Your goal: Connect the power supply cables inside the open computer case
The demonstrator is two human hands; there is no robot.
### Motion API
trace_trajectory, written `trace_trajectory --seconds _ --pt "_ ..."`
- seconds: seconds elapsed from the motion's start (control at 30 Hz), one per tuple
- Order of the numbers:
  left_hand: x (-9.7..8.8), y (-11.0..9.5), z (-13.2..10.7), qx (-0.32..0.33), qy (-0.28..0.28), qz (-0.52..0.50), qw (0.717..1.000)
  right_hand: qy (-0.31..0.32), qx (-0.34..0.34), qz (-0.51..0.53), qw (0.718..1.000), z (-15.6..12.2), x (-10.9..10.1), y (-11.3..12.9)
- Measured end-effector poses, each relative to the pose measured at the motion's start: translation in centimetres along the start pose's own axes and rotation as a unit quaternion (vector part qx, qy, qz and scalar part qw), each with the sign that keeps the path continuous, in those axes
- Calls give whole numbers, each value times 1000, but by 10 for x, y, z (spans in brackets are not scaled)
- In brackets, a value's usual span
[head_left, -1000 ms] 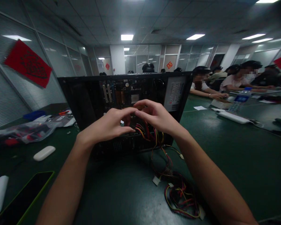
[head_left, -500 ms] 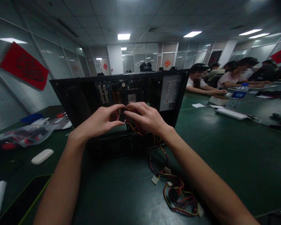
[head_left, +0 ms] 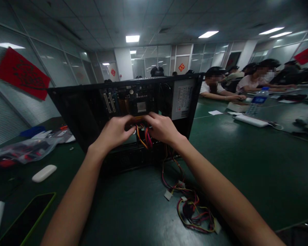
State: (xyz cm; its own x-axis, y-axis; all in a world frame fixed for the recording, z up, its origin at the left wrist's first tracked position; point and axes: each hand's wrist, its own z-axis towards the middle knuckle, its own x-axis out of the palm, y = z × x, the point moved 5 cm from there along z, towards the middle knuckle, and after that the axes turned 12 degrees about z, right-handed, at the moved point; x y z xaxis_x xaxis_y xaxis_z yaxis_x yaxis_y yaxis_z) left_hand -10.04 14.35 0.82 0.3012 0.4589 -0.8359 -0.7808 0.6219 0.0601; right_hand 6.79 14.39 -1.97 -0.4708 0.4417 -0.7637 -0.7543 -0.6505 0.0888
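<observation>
A black computer case (head_left: 66,89) stands open toward me, showing the motherboard (head_left: 123,99) and the power supply (head_left: 181,100). In front of the board, my left hand (head_left: 116,133) is closed with thumb and fingers at one end of a bundle of red, yellow and black power cables (head_left: 147,138). My right hand (head_left: 163,129) grips the same bundle from the other side. The bundle loops down between the two hands; its ends are hidden by my fingers, which are slightly blurred. More power supply cables (head_left: 195,212) with white connectors trail onto the table below my right forearm.
On the left lie a phone in a green case (head_left: 28,218), a white oval case (head_left: 44,173) and a plastic bag (head_left: 33,148). Right of the computer are a water bottle (head_left: 258,99), a white power strip (head_left: 251,120) and a paper piece (head_left: 215,112). People sit beyond.
My hands have drawn closer together, and my left fingers have closed in on the bundle. The cable loop now hangs more upright between them. The whole view has shifted slightly.
</observation>
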Motion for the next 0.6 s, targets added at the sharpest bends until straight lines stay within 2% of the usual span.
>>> trace_trajectory --seconds 0.17,0.3,0.43,0.6 --pt "10 4 3 -21 -15 41 999 63 64 23 996 1 16 -20" --pt "19 17 3 -56 -7 75 996 105 109 47 987 0 31 -40" --pt "25 28 3 -73 8 98 992 116 137 55 982 0 34 -49" --pt "41 25 6 -57 45 112 991 104 124 50 986 0 28 -45"
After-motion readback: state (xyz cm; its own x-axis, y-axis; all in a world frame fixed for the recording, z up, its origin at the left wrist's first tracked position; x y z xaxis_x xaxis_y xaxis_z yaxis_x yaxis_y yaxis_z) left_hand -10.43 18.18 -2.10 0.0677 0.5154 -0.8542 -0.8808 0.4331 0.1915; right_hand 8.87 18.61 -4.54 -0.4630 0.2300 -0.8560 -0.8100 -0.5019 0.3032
